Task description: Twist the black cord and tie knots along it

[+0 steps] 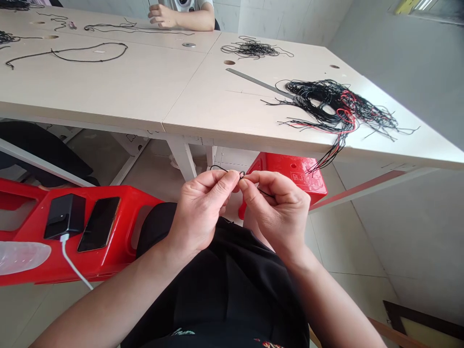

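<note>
Above my lap, my left hand (pixel 206 198) and my right hand (pixel 273 205) meet fingertip to fingertip, both pinching a thin black cord (pixel 242 174). A small loop of the cord shows between the thumbs. One stretch curves out past my left fingers, and another passes under my right fingers. The rest of it is hidden by the hands. Beyond them on the table lies a large bundle of black cords (pixel 311 94) with some red cord (pixel 346 116) among it; its loose ends hang over the table edge.
The pale table (pixel 145 92) carries a steel ruler (pixel 253 82), a smaller tangle of black cord (pixel 252 48) and a looped cord (pixel 90 44). A person's hand (pixel 162 16) rests across it. At left, a red stool (pixel 126 208) bears a phone (pixel 99 224) and a black box (pixel 65 215).
</note>
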Demonstrator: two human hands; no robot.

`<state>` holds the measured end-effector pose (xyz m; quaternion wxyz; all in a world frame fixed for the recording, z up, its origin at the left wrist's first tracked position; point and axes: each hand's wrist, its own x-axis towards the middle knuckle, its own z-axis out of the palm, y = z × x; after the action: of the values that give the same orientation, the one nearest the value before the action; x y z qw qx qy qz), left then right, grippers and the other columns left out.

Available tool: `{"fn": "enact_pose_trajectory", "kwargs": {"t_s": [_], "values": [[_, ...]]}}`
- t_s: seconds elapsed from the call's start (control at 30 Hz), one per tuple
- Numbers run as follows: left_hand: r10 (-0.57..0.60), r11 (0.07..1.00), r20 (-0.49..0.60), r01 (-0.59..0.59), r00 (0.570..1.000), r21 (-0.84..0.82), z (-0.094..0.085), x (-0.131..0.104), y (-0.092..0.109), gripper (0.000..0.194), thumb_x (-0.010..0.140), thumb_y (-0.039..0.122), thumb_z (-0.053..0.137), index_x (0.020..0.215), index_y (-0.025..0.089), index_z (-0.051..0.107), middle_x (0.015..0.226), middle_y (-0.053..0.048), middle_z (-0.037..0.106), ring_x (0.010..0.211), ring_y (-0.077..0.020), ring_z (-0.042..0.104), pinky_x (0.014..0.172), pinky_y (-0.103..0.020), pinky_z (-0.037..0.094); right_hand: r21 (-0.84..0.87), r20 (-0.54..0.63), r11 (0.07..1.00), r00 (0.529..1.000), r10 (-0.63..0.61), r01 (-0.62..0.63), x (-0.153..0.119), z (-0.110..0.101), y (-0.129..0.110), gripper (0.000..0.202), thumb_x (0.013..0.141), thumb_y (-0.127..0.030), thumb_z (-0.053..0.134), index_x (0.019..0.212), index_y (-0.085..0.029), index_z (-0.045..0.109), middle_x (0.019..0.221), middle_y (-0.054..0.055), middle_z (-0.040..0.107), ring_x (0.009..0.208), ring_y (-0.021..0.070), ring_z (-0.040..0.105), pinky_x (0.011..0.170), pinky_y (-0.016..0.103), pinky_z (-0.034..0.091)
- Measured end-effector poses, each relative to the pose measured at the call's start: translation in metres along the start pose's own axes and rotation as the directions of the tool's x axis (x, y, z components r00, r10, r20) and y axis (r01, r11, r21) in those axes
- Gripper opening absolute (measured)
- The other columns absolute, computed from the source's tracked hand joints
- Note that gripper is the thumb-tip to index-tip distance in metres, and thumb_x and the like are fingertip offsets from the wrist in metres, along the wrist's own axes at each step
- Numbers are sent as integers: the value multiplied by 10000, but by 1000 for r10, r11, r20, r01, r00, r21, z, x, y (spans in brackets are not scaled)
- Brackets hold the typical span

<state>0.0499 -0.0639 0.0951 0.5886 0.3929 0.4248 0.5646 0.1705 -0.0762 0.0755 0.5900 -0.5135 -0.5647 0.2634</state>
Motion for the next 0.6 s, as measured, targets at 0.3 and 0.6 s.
{"fn": "enact_pose_trajectory", "kwargs": {"t_s": [0.3,0.6], "values": [[292,945,63,-298,954,131,-5,1,-14,154,829,382,710,809,233,745,682,7,651,602,-95,567,552,-216,469,129,100,977,982,159,-172,3,-2,0,276,804,-452,717,893,-191,706,600,-16,623,526,98,549,479,208,443],[422,894,52,-425,905,141,-2,3,-20,142,857,359,683,831,226,725,764,5,700,563,-77,602,515,-201,496,376,254,856,928,273,-355,6,-1,1,284,771,-452,757,803,-173,714,616,-2,659,468,69,511,417,181,373]]}}
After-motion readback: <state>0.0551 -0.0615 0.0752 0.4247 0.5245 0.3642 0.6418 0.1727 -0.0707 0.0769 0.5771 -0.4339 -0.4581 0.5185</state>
